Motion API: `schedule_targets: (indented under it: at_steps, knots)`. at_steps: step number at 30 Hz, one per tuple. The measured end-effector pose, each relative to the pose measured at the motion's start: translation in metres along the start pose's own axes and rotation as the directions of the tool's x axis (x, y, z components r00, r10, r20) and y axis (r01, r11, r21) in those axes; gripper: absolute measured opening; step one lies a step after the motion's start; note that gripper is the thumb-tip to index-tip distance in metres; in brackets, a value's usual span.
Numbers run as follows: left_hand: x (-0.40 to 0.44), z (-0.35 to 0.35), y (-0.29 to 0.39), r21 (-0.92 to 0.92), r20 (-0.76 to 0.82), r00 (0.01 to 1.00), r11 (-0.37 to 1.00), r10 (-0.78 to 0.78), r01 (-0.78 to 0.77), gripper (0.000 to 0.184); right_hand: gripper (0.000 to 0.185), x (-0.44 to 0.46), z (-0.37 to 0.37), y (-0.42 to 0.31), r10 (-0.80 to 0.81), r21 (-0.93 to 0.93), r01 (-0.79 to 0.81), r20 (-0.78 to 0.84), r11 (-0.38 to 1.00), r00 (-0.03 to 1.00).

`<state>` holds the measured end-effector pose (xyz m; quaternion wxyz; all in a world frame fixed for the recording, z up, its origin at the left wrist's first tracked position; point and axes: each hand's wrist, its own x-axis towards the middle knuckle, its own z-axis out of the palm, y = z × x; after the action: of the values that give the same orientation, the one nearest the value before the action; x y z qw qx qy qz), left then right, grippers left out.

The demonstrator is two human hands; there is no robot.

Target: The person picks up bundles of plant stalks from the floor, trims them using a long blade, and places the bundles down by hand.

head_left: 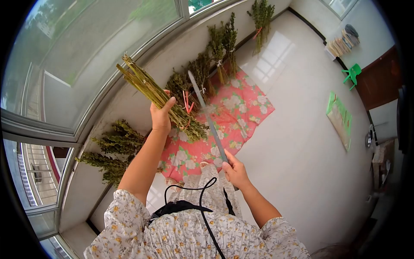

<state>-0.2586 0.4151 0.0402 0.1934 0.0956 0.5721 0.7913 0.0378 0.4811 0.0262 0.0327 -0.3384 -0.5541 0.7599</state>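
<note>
My left hand is wrapped round a bundle of dried plant stalks. Its cut ends point up toward the window and its leafy heads hang down to the right. A red tie loops out from the bundle near the heads. In my right hand is a long, flat, grey stick with a tapered tip, gripped near its lower end. The stick slants up and left, its tip apart from the bundle. Beneath both lies a pink flowered cloth on the floor.
Several tied plant bundles lean along the wall below the window; others stand at the left. A green stool and a green-edged bag are on the right. A black cord hangs before my body.
</note>
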Motion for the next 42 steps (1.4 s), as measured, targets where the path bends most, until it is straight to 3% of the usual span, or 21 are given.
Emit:
schedule_targets:
  at_steps: [1,3,6,7,9,10,12,15,19,22,24,28,30,31,33,34,36,37,39,41,42]
  knots:
    - [-0.001,0.001,0.0,0.002,0.005,1.0,1.0,0.001,-0.001,0.036,0.047,0.0,0.002,0.006,-0.003,0.003,0.003,-0.003,1.0,1.0]
    - [-0.002,0.003,0.0,-0.037,0.001,1.0,0.999,-0.006,0.006,0.035,0.047,0.0,0.011,0.016,-0.196,-0.395,0.227,0.119,0.89,0.973]
    - [-0.003,-0.001,0.0,-0.015,0.007,1.0,1.0,-0.012,0.012,0.035,0.047,-0.002,0.003,0.0,-0.051,-0.187,0.055,0.025,0.981,0.998]
    - [-0.002,-0.001,0.0,-0.015,0.006,1.0,1.0,-0.011,0.012,0.035,0.047,-0.002,0.005,0.006,-0.051,-0.187,0.055,0.026,0.981,0.998]
    - [-0.004,-0.001,0.001,-0.002,0.029,1.0,1.0,-0.009,0.009,0.034,0.047,-0.005,0.012,0.017,-0.217,-0.359,0.242,0.11,0.901,0.97]
    - [-0.004,-0.003,0.0,-0.004,0.033,0.999,1.0,-0.01,0.01,0.034,0.047,-0.006,0.011,0.016,-0.219,-0.361,0.242,0.105,0.901,0.97]
    - [-0.003,-0.004,0.0,0.01,0.008,1.0,1.0,-0.005,0.005,0.035,0.047,-0.008,0.007,0.008,-0.048,-0.237,0.06,0.057,0.97,0.997]
    - [-0.008,0.0,0.003,-0.01,0.001,1.0,1.0,-0.019,0.02,0.035,0.048,-0.007,0.008,0.012,-0.176,-0.3,0.177,0.031,0.937,0.984]
    - [-0.007,-0.003,0.003,-0.041,-0.005,1.0,0.999,-0.005,0.005,0.037,0.048,-0.008,0.008,0.002,-0.125,-0.305,0.158,0.124,0.939,0.984]
    - [-0.009,-0.004,0.006,-0.021,-0.002,1.0,1.0,-0.003,0.003,0.037,0.048,-0.008,0.013,0.009,-0.131,-0.109,0.125,-0.051,0.986,0.99]
    - [-0.008,-0.003,0.007,-0.046,-0.013,1.0,0.999,0.007,-0.008,0.037,0.048,-0.011,0.011,0.011,-0.142,-0.352,0.173,0.112,0.92,0.983]
    - [-0.013,-0.004,0.008,-0.034,-0.027,1.0,0.999,0.008,-0.009,0.036,0.048,-0.008,0.007,0.013,-0.043,-0.156,0.038,-0.029,0.987,0.999]
    - [-0.011,-0.004,0.004,-0.037,-0.03,1.0,0.999,0.01,-0.011,0.036,0.048,-0.01,0.017,0.013,-0.21,-0.389,0.239,0.116,0.89,0.971]
    - [-0.01,-0.004,0.004,-0.04,-0.028,1.0,0.999,0.012,-0.013,0.036,0.048,-0.01,0.017,0.007,-0.212,-0.391,0.24,0.115,0.888,0.971]
    - [-0.012,-0.005,0.006,-0.04,-0.031,0.999,0.999,0.012,-0.013,0.036,0.048,-0.011,0.014,-0.006,-0.055,-0.042,0.054,-0.027,0.998,0.998]
    - [-0.014,-0.005,0.007,-0.038,-0.037,0.999,0.999,0.012,-0.013,0.036,0.048,-0.013,0.015,-0.002,-0.052,-0.041,0.051,-0.022,0.998,0.998]
    - [-0.013,-0.002,0.007,-0.056,-0.05,0.998,0.998,0.026,-0.028,0.035,0.048,-0.013,0.02,0.006,-0.098,-0.349,0.144,0.146,0.926,0.984]
    - [-0.011,-0.003,0.007,-0.057,-0.044,0.999,0.998,0.027,-0.029,0.035,0.048,-0.011,0.018,0.005,-0.102,-0.349,0.146,0.141,0.926,0.985]
    - [-0.013,-0.006,0.008,-0.069,-0.061,0.997,0.997,0.04,-0.044,0.035,0.047,-0.008,0.012,-0.001,-0.046,-0.082,0.051,0.063,0.995,0.997]
    - [-0.016,-0.006,0.01,-0.037,-0.072,0.997,0.998,0.038,-0.041,0.035,0.047,-0.01,0.016,0.0,-0.062,-0.086,0.062,0.001,0.994,0.998]
    - [-0.015,-0.006,0.01,-0.042,-0.074,0.996,0.998,0.043,-0.046,0.035,0.047,-0.01,0.017,0.0,-0.056,-0.225,0.073,0.082,0.972,0.995]
